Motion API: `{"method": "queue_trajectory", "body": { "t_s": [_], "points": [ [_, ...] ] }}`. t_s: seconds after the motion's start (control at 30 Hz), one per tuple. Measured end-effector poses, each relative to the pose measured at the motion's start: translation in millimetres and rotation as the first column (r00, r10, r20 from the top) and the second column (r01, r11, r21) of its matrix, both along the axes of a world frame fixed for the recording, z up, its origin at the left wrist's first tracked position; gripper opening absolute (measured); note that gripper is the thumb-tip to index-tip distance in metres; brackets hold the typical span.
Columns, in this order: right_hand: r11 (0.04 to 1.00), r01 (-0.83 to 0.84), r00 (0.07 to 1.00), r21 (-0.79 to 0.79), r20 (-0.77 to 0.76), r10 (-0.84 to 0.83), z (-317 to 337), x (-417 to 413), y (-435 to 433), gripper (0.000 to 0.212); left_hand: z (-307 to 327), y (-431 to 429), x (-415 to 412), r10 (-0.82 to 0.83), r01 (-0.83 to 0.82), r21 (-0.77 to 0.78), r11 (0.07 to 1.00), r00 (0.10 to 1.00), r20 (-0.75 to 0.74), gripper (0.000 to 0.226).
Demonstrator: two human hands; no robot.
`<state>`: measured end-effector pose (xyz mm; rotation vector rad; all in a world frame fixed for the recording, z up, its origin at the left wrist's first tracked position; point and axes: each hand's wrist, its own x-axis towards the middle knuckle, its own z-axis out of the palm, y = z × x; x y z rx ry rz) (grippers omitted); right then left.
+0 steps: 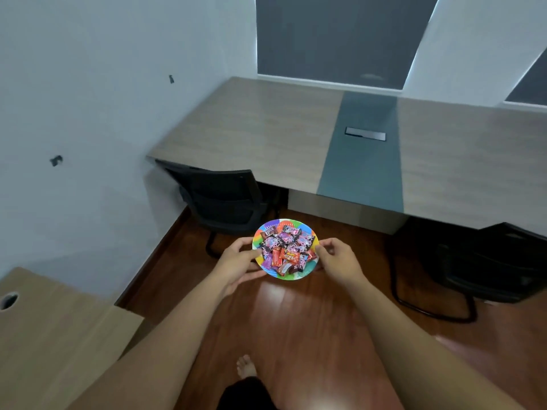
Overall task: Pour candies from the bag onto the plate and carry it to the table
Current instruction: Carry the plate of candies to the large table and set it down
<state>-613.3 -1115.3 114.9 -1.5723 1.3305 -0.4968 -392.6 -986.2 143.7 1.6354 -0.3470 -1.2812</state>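
Just below the centre of the frame, a rainbow-coloured plate [307,272] is held in the air above the wooden floor [310,321], heaped with wrapped candies [288,250] in pink, purple, red and black. The left hand [236,266] clasps the plate's left rim, thumb over the top edge and fingers curled beneath, while the right hand [340,261] pinches the opposite rim in the same way. Gripping it from both sides keeps the thin plate level, probably so the loose pile does not slide off while the person walks. Both arms reach forward from the bottom corners, holding the load well out from the body.

Beyond the plate, across the upper right and centre of the frame, stands the long table [266,128] with a grey strip and a cable hatch, most likely the destination; the plate is not over it yet. A black chair [225,199] is tucked under its left end, another chair [488,261] sits at right. A lighter desk corner [53,335] fills the lower left.

The fingers under the plate are hidden, the candy labels are too blurred to read, and no bag is in view. One bare foot [246,365] shows at the bottom edge.
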Motion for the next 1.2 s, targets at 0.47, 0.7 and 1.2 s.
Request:
{"method": "queue_trajectory", "body": {
  "t_s": [0.47, 0.7, 1.2],
  "points": [
    [0.983, 0.178, 0.984, 0.036, -0.029, -0.178, 2.0, -6.8, -197.3, 0.013, -10.8, -244.1, 20.6, -0.206, 0.206, -0.01, 0.979, 0.979, -0.002, 0.031],
    [0.952, 0.298, 0.955, 0.068, -0.008, -0.298, -1.7, -4.7, -273.2, 0.015, -17.2, -353.0, 31.9, -0.289, 0.29, -0.012, 0.957, 0.957, 0.035, 0.026],
    [0.947, 0.301, 0.953, 0.111, 0.006, -0.303, -33.7, -45.6, -505.0, 0.02, -51.7, -581.2, -12.5, -0.248, 0.248, 0.004, 0.969, 0.965, 0.087, 0.019]
  ]
}}
